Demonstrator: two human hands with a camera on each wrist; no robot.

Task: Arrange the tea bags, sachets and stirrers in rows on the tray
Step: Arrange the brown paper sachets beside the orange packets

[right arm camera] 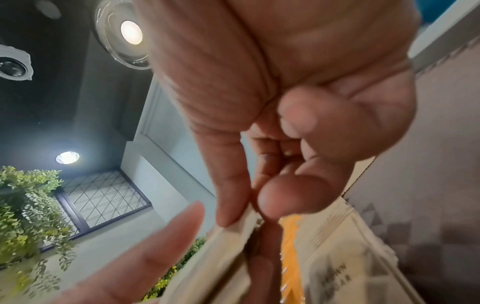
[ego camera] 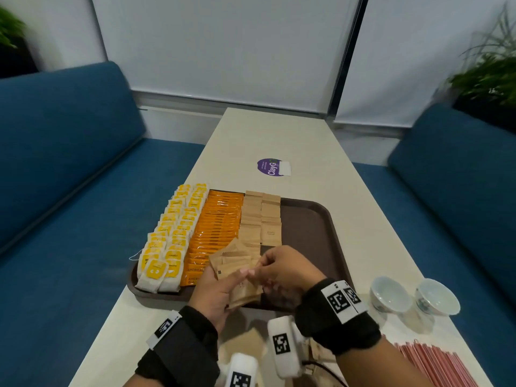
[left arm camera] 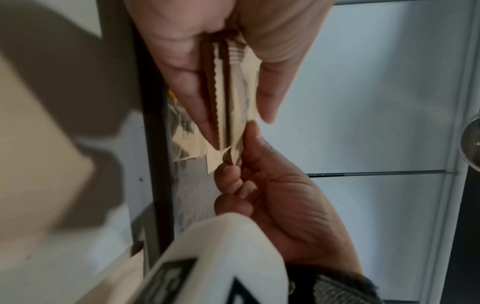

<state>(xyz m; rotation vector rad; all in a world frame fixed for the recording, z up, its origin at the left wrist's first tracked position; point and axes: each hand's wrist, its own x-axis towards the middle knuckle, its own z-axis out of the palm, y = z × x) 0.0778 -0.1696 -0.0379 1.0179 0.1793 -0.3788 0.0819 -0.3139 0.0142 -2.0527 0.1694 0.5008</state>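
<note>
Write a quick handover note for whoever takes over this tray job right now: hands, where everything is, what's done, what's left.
Left hand: holds a fanned stack of brown sugar sachets over the tray's near edge.
Right hand: pinches one sachet off that stack.
Brown tray: two rows of yellow tea bags at left, a row of orange sachets beside them, then two rows of laid brown sugar sachets; the second stops short.
Done: tea bags and orange sachets.
Left: finish the brown sugar rows, then lay the red stirrers, untouched on the table at near right. The tray's right part is bare.
</note>
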